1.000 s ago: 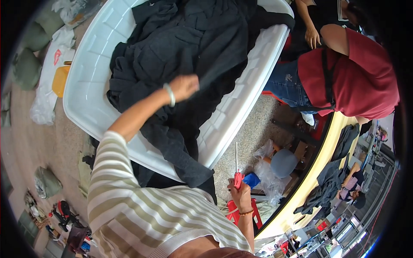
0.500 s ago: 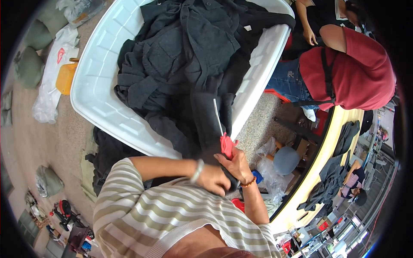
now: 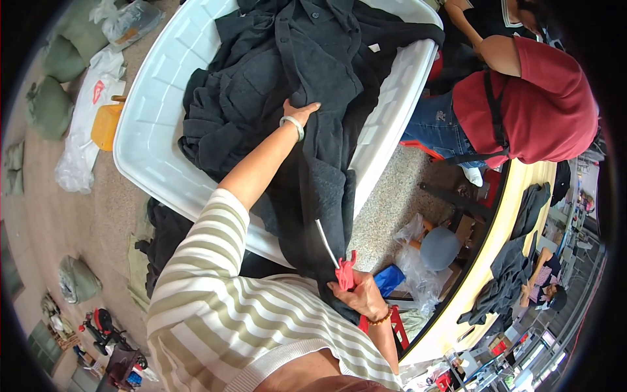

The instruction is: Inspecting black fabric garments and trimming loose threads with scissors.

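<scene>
A dark button-front garment, like a jacket or shirt, lies over the pile in a big white plastic tub, its lower part trailing over the near rim toward me. My left hand reaches out over the tub and grips this garment, thumb on top and the other fingers hidden under the cloth. Near my body, my right hand is closed round red-handled scissors, seen nearly edge-on with their long thin metal blade pointing away from me. Dark cloth lies right beside that hand; whether it holds some too, I cannot tell.
A person in a red top sits beyond the tub's right side. At right runs a pale curved table with dark garments on it. A grey stool and plastic bags stand below. A yellow container is left of the tub.
My left hand has moved from beside my right hand at my waist up and away over the tub, onto the garment. The right hand with the scissors has shifted slightly nearer my body.
</scene>
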A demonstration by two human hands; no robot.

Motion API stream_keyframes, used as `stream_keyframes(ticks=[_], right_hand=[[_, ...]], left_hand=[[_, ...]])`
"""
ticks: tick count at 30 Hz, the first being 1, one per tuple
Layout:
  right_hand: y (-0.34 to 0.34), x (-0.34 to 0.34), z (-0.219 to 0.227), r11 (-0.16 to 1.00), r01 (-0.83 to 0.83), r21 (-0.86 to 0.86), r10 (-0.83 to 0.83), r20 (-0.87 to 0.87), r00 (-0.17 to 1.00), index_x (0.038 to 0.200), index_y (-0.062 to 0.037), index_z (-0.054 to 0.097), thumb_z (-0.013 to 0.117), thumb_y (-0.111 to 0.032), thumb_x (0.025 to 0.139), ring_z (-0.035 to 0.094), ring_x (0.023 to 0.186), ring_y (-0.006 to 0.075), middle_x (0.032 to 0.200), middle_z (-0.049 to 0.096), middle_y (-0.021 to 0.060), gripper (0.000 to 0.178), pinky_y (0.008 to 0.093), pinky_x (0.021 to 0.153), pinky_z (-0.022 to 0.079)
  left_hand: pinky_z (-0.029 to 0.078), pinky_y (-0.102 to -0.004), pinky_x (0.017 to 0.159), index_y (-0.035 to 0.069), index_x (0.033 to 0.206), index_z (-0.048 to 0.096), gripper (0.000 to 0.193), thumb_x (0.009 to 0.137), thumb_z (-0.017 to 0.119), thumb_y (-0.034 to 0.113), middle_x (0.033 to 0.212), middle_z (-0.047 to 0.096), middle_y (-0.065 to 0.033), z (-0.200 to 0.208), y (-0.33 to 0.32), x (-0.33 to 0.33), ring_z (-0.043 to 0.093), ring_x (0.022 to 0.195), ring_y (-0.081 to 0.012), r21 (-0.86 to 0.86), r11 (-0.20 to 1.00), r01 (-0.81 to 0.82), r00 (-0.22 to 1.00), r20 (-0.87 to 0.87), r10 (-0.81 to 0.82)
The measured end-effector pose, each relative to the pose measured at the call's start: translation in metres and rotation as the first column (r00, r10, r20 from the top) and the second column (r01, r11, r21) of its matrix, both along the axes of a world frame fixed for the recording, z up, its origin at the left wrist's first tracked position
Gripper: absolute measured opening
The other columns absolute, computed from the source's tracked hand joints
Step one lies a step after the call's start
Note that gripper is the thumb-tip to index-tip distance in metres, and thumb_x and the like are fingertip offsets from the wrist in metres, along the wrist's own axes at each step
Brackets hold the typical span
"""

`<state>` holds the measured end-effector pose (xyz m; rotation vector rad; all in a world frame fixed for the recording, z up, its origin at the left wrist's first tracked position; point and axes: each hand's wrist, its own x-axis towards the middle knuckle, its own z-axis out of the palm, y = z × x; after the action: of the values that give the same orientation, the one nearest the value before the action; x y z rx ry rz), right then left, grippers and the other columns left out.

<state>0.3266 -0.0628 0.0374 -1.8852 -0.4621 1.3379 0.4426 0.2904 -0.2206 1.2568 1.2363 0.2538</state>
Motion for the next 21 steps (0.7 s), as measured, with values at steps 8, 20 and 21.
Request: stream_keyframes(ticks=[8, 20, 21], right_hand=[[0.002, 0.026, -0.024, 0.902, 0.423, 0.081, -0.423, 0.353, 0.835, 0.098, 0.0039, 0.067, 0.077, -0.025, 0.085, 0.051, 0.072, 0.0077, 0.075, 0.064, 0.0049, 0.033, 0.0285, 0.067, 0.048], [-0.040, 0.024, -0.062, 0.935, 0.300, 0.189, -0.338, 0.225, 0.914, 0.081, 0.0002, 0.057, 0.074, -0.020, 0.083, 0.040, 0.064, 0.0078, 0.066, 0.047, -0.0039, 0.026, 0.0282, 0.055, 0.038], [-0.053, 0.020, -0.068, 0.935, 0.315, 0.164, -0.339, 0.153, 0.928, 0.081, -0.0006, 0.057, 0.074, -0.020, 0.083, 0.039, 0.063, 0.0076, 0.066, 0.046, -0.0044, 0.026, 0.0279, 0.055, 0.037]], left_hand=[[0.046, -0.0348, 0.100, -0.003, 0.132, 0.050, 0.067, 0.074, 0.074, 0.021, 0.124, 0.061, -0.0232, 0.151, -0.070, -0.102, 0.060, 0.117, -0.0292, 0.350, 0.747, 0.566, 0.715, 0.241, -0.656], [0.050, -0.0470, 0.087, 0.004, 0.128, 0.051, 0.065, 0.080, 0.074, 0.040, 0.113, 0.063, -0.0245, 0.249, -0.199, -0.209, 0.062, 0.105, -0.0399, 0.080, 0.061, 0.995, 0.065, -0.054, -0.996], [0.051, -0.0467, 0.084, 0.004, 0.126, 0.055, 0.061, 0.081, 0.074, 0.040, 0.111, 0.064, -0.0230, 0.251, -0.196, -0.204, 0.062, 0.104, -0.0386, -0.003, -0.021, 1.000, -0.021, -0.150, -0.988]])
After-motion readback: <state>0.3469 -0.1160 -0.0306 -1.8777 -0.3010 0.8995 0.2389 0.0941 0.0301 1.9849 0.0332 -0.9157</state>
